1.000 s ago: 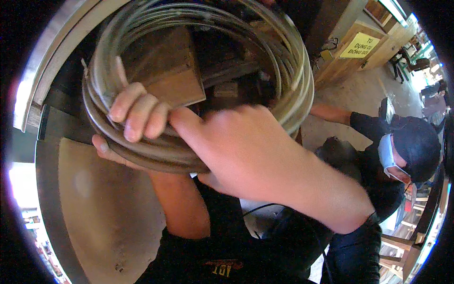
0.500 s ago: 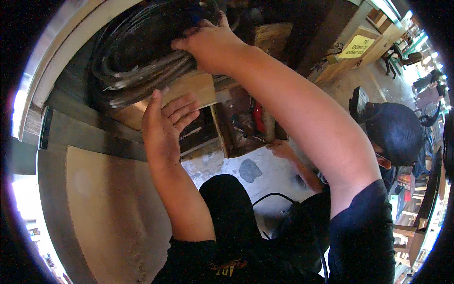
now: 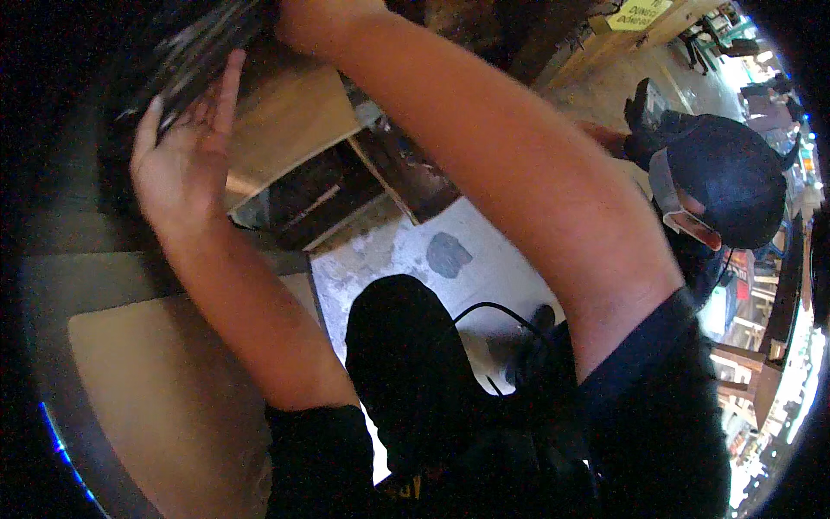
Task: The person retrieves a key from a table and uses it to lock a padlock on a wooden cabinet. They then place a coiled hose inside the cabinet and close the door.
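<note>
A coil of dark cable or hose point(image 3: 194, 52), blurred, fills the dark upper left of the cabinet. My left hand point(image 3: 186, 164) is against its lower side, one finger stretched upward and the thumb apart; whether it bears any weight cannot be seen. At the top edge, my right hand point(image 3: 324, 22) reaches into the cabinet beside the coil. Its fingers are cut off by the frame, so its grip is hidden. Below the coil lies a light wooden board point(image 3: 298, 117), between my two arms.
Beneath the board are open wooden compartments point(image 3: 380, 177) with dark contents. A pale cabinet panel point(image 3: 164, 389) stands at lower left. On the right crouches another person in a dark cap point(image 3: 731, 173), close to my right arm. A yellow sign point(image 3: 638, 15) is on wooden furniture behind.
The view has shifted, and coil and hands now sit higher and farther left. My left hand has risen to the coil's underside. The co-worker's hand has left the compartment's edge.
</note>
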`<state>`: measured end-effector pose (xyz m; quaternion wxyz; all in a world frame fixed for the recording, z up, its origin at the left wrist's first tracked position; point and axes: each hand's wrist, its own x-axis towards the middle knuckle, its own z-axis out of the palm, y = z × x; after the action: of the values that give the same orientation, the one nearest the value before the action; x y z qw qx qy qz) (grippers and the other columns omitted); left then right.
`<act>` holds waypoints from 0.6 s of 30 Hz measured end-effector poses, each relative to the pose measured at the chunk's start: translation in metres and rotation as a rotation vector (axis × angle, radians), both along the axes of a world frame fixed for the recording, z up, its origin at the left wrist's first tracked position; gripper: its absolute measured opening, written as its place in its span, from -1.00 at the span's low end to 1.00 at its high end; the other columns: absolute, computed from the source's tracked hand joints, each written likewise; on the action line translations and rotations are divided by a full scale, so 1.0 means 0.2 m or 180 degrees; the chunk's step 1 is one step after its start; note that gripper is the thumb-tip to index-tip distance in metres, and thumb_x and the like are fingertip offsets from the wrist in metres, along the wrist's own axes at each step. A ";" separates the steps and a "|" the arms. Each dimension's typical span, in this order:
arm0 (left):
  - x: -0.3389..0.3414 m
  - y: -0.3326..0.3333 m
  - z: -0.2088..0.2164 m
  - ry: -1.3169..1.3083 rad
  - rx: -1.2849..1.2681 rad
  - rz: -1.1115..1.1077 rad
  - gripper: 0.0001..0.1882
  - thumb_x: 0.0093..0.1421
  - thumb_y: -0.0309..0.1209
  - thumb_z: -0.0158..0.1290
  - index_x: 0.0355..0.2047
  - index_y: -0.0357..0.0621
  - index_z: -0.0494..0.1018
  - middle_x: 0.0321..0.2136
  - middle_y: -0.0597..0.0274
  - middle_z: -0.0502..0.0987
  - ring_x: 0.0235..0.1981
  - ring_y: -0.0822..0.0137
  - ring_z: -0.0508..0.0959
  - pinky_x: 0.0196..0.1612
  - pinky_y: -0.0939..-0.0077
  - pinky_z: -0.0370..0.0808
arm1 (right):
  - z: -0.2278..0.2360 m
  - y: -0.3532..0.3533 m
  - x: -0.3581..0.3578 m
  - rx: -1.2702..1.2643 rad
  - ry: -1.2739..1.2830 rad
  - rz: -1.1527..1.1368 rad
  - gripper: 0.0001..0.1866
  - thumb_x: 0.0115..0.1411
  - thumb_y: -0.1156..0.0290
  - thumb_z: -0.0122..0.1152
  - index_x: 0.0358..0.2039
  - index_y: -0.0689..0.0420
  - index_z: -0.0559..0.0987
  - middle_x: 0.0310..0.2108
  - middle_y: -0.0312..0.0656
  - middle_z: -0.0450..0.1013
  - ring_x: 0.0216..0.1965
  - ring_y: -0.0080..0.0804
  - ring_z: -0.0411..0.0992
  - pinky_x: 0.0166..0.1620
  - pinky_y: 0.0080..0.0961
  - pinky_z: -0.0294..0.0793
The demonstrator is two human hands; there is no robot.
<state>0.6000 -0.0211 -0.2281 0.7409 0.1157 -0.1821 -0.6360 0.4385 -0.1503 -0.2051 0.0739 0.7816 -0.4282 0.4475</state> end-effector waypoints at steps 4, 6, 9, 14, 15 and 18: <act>-0.25 0.38 -0.22 -0.0919 0.0244 0.0744 -0.51 0.32 -0.35 -0.12 0.18 -0.41 0.29 0.14 -0.25 0.40 0.17 -0.16 0.43 0.17 -0.03 0.45 | -0.52 0.29 -0.32 0.0061 -0.1453 0.0662 -0.60 0.01 0.51 0.24 -0.08 0.26 0.46 -0.14 0.16 0.46 -0.06 0.26 0.38 0.10 0.01 0.36; -0.39 0.39 -0.36 -0.2006 0.1047 0.1081 -0.56 0.32 -0.29 -0.10 0.10 -0.33 0.39 0.07 -0.13 0.49 0.06 0.00 0.52 0.07 0.10 0.51 | -0.90 0.56 -0.55 0.1975 -0.2024 0.0898 -0.82 0.23 0.60 0.15 -0.15 0.23 0.48 -0.29 -0.21 0.49 -0.19 -0.49 0.48 -0.12 -0.57 0.46; -0.57 0.22 -0.77 -0.3393 0.2365 0.0648 -0.51 0.27 -0.09 0.07 -0.04 -0.30 0.51 -0.17 0.05 0.63 -0.17 0.22 0.63 -0.20 0.39 0.54 | -1.32 0.82 -0.95 0.4216 -0.1466 0.0488 -0.77 0.28 0.40 0.19 -0.14 0.27 0.51 -0.33 -0.13 0.56 -0.40 -0.40 0.52 -0.31 -0.45 0.53; -0.54 0.10 -1.33 -0.5019 0.3258 -0.0142 -0.34 0.25 -0.05 0.13 0.14 -0.38 0.35 -0.11 -0.22 0.56 -0.26 0.07 0.67 -0.30 0.26 0.61 | -1.52 0.86 -0.91 0.6109 -0.2553 -0.0022 -0.39 0.24 -0.01 0.24 0.06 0.25 0.42 -0.13 -0.01 0.50 -0.31 -0.17 0.56 -0.27 -0.29 0.57; -0.56 0.07 -1.35 -0.4868 0.3223 -0.0391 -0.33 0.25 -0.07 0.14 0.14 -0.41 0.32 -0.10 -0.24 0.55 -0.30 0.05 0.67 -0.37 0.25 0.61 | -1.54 0.84 -0.91 0.5926 -0.2900 0.0027 -0.33 0.24 -0.04 0.23 0.13 0.24 0.36 -0.05 0.02 0.47 -0.26 -0.13 0.56 -0.25 -0.26 0.57; -0.63 0.02 -1.43 -0.4432 0.3046 -0.0835 -0.37 0.25 -0.15 0.15 0.10 -0.45 0.29 -0.13 -0.25 0.54 -0.43 0.02 0.68 -0.55 0.26 0.62 | -1.55 0.78 -0.93 0.5476 -0.3568 0.0206 -0.14 0.24 -0.06 0.23 0.34 0.18 0.12 0.23 0.08 0.25 -0.08 -0.02 0.52 -0.15 -0.14 0.58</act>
<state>0.4735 -0.0178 -0.5142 0.2519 0.7585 -0.3196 -0.5090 0.2522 0.0061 -0.5146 -0.7340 0.2599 -0.5557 0.2915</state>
